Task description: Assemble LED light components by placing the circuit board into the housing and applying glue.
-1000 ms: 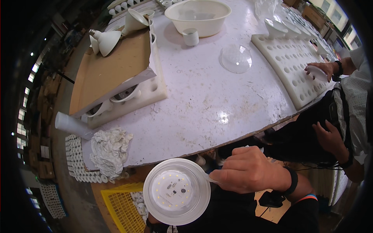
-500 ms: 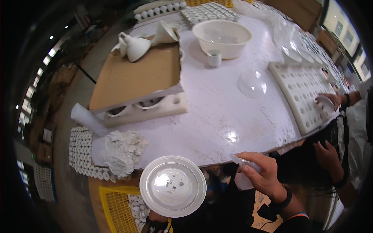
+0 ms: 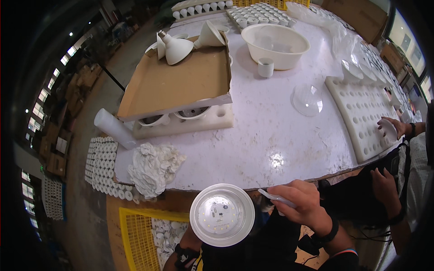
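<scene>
My left hand (image 3: 193,239) holds up a round white lamp housing (image 3: 247,221) from below; its fingers are mostly hidden behind the rim. Inside the housing faces up a round white LED board (image 3: 220,214) with small yellow chips. Just to the right, my right hand (image 3: 300,201) is closed around a translucent squeeze bottle (image 3: 284,202), much of it covered by the fingers. Its pale tip points left toward the housing, apart from it. A crumpled white cloth (image 3: 156,169) lies on the table's near left corner.
A cardboard tray (image 3: 181,83) bears white lamp shells (image 3: 177,49). Beyond are a white basin (image 3: 275,45), a small white cup (image 3: 266,67) and a clear dome (image 3: 307,100). A yellow crate (image 3: 135,235) stands below left. At right, another person's hand (image 3: 392,128) works over a holed white rack (image 3: 361,115).
The lamp housing has moved right and tilted, closer to my right hand. The squeeze bottle has tipped over, its tip now pointing left. The whole view has shifted a little.
</scene>
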Demonstrator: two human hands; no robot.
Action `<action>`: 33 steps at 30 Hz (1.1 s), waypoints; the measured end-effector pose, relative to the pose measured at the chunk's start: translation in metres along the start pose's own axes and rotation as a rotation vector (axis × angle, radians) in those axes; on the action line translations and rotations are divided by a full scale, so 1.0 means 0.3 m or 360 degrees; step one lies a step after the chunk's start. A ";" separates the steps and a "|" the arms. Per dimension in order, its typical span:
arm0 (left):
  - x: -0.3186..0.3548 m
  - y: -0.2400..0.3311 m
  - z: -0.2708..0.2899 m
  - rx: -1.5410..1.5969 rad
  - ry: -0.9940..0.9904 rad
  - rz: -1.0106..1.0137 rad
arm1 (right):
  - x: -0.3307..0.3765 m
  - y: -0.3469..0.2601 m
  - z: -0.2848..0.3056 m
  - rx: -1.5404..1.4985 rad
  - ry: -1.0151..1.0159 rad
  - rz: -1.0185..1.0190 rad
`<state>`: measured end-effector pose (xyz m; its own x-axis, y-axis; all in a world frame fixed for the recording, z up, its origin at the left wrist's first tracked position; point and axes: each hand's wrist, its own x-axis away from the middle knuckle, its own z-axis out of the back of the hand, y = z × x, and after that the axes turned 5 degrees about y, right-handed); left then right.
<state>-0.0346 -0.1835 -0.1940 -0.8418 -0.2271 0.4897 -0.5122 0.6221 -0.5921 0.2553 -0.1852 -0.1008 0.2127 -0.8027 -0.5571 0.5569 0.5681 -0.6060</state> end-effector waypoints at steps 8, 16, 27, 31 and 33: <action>-0.016 0.070 0.133 0.0176 0.0110 0.0200 | -0.003 -0.015 -0.049 0.0060 0.0101 0.0116; -0.043 0.155 0.290 0.0341 0.0193 0.0390 | -0.012 -0.026 -0.050 0.0143 0.0080 0.0252; -0.081 0.313 0.489 0.0535 0.0297 0.0611 | -0.013 -0.014 -0.056 0.0252 0.0093 0.0367; -0.057 -0.027 0.093 -0.1368 0.0328 -0.1081 | -0.004 -0.002 -0.053 0.0319 0.0101 0.0394; -0.069 -0.037 0.066 -0.1168 0.0556 -0.1105 | -0.003 0.000 -0.055 0.0299 0.0160 0.0421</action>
<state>-0.0148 -0.2006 -0.2104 -0.2500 -0.5501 0.7968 -0.5348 0.7645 0.3600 0.2419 -0.1813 -0.1096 0.2947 -0.6047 -0.7399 0.6330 0.7036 -0.3229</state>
